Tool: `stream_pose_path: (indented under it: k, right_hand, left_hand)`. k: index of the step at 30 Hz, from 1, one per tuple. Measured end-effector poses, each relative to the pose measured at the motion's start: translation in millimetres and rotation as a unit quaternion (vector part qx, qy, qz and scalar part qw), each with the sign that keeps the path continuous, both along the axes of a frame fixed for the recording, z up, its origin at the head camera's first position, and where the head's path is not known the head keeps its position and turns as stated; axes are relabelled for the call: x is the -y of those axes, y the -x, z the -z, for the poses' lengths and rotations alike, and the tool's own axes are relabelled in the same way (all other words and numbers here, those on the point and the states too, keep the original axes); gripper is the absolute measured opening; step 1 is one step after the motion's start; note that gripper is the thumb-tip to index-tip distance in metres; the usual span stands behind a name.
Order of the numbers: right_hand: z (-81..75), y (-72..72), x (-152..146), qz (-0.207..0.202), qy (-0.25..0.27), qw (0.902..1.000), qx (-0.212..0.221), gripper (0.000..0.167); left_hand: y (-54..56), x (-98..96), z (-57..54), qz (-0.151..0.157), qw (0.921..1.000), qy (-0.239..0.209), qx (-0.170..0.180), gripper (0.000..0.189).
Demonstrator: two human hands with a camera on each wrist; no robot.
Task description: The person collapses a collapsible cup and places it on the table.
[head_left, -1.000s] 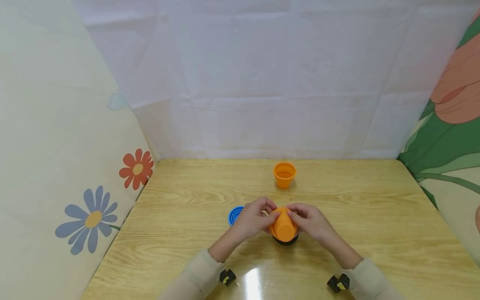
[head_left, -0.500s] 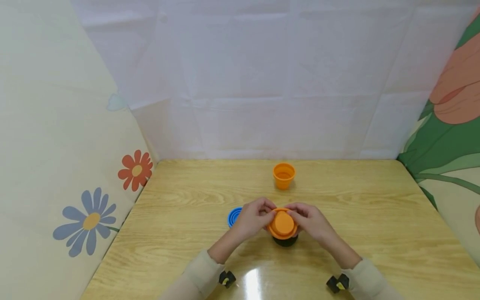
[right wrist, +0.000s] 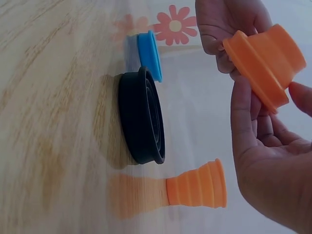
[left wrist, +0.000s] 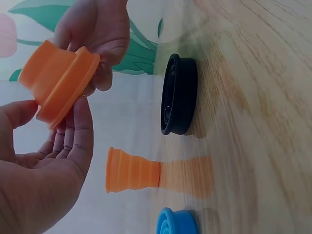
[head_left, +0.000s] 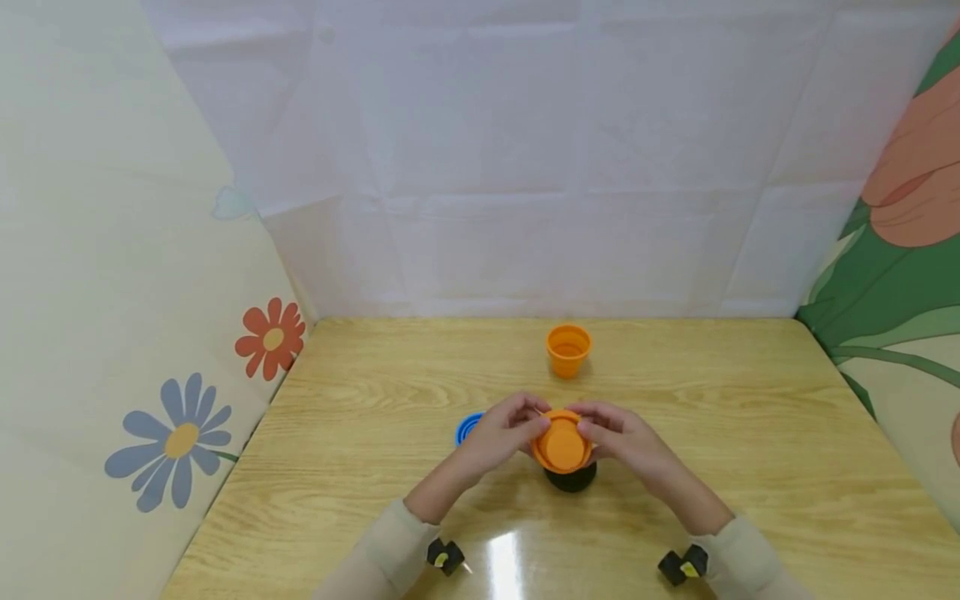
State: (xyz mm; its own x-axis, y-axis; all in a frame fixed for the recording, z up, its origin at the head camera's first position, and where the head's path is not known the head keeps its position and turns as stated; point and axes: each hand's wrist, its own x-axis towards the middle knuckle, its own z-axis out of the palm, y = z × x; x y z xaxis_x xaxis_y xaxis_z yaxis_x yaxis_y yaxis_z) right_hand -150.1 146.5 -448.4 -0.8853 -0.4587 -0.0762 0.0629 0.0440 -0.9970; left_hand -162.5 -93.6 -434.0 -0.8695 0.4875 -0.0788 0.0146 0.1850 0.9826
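Both hands hold an orange collapsible cup (head_left: 563, 446) in the air, its base turned up towards the head camera and its wall partly folded. My left hand (head_left: 501, 437) pinches the rim side from the left, thumb on the near face and fingers behind. From the right, my right hand (head_left: 628, 442) pinches it the same way. The left wrist view shows the cup (left wrist: 61, 83) tilted, with a stepped wall and a wide rim. Below it on the table lies a flattened black collapsible cup (right wrist: 141, 117), partly covered in the head view.
A second orange cup (head_left: 568, 351), fully extended, stands upright farther back on the wooden table (head_left: 712, 375). A flattened blue collapsible cup (head_left: 467, 427) lies left of the hands, partly behind the left hand. A white cloth (head_left: 525, 167) hangs behind the table.
The held cup's dented, protruding wall has been pushed into a flatter, rounder stepped shape. Both hands have lifted slightly with it, showing more of the black cup.
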Motion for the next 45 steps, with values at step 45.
stream_pose_path:
  k: [45]
  right_hand:
    - [1.6,-4.3,-0.2,-0.039,-0.107,0.9695,-0.217,0.017]
  left_hand:
    - [-7.4,-6.3,-2.2,0.031,0.9927,0.1,-0.061,0.019]
